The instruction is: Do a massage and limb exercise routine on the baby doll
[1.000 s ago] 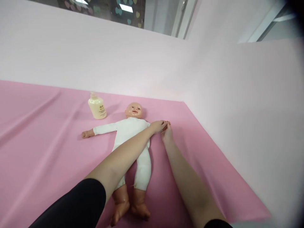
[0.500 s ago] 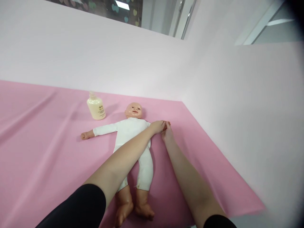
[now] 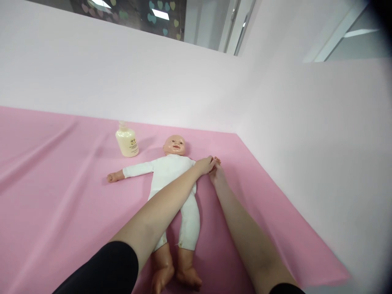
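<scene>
Doll [image 3: 171, 179]: flat on its back on the pink sheet [image 3: 61, 196], head toward the far wall, feet toward the camera; white bodysuit, bare head, hands and feet.
Doll's near-side arm: stretched out sideways on the sheet, away from the hands, bare hand at the end.
Doll's other arm: hidden under the two hands; only small toy fingers peeking out past them.
Left hand [image 3: 204, 165]: reaching across the doll's chest, forearm lying over the torso; fingers curled over the doll's hidden arm at the wrist end, touching it. Grip loose or firm: cannot tell, fingers too small to read.
Right hand [image 3: 216, 174]: just beside the left hand, on the far side from the doll's body; fingertips pressed up to the doll's hand, thumb side hidden. Closed on it or merely touching: cannot tell.
Bottle [image 3: 126, 141]: cream-coloured, pump top, upright on the sheet, beside the doll's head, near the outstretched arm, not touching.
Wall [image 3: 183, 90]: pale pink, rising just behind the doll's head.
</scene>
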`<state>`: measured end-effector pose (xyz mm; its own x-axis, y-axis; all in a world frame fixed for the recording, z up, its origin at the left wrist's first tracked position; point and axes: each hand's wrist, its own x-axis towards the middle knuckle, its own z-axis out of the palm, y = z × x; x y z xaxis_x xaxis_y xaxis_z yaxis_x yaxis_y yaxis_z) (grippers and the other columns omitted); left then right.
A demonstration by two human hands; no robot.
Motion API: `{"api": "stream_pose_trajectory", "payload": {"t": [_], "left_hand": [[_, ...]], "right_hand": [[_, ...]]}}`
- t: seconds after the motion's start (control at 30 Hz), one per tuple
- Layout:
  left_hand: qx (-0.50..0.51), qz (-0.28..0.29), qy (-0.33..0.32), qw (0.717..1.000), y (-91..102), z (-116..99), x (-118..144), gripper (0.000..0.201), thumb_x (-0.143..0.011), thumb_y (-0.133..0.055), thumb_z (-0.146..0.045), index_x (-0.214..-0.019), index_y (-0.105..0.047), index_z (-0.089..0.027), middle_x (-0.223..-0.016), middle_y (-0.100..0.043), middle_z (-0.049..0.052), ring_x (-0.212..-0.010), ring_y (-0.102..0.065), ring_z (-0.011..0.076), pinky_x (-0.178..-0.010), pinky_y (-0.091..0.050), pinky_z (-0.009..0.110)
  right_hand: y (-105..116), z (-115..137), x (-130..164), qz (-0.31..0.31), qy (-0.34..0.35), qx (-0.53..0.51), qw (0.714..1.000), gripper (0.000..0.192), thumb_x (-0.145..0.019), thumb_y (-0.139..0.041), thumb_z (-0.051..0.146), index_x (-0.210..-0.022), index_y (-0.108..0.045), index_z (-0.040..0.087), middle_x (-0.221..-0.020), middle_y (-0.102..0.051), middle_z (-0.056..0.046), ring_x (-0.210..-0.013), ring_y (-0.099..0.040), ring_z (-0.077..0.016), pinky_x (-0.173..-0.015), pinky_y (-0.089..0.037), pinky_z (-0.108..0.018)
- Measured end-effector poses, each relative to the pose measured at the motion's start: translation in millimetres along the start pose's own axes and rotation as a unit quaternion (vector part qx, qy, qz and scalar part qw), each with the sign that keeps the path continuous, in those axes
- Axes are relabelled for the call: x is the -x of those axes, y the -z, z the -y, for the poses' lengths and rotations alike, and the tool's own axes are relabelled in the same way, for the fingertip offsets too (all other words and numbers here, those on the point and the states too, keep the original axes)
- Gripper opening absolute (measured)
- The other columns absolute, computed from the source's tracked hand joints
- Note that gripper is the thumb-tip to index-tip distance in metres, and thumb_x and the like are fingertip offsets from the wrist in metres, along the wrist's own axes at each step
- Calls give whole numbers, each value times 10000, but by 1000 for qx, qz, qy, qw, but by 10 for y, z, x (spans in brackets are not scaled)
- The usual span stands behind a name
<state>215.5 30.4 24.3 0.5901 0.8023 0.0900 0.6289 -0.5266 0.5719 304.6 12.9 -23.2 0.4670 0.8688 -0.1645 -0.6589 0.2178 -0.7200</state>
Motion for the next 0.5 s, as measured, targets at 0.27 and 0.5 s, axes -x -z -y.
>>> {"api": "stream_pose_trajectory", "payload": {"t": [0.27, 0.5], "left_hand": [[39, -31, -2, 999, -20, 55, -25, 461, -943, -216, -524, -1102, -472, -176, -1075, -657, 101, -964, -631, 207, -791, -457, 292], [-9, 5, 7, 1000, -33, 50, -20, 490, -890, -301, -588, -1073, -484, -172, -1056, -661, 131, -935, -641, 258, -775, -472, 340]], "right_hand": [[-77, 21, 100, 27, -9, 6, 1000, 142, -756, -567, 151, -857, -624, 233, -851, -669, 39, -815, -647, -83, -750, -529, -186], [-61, 6, 62, 33, -4, 0, 999, 184, -865, -454, 344, -795, -580, 230, -771, -635, 32, -749, -636, -86, -707, -533, -200]]}}
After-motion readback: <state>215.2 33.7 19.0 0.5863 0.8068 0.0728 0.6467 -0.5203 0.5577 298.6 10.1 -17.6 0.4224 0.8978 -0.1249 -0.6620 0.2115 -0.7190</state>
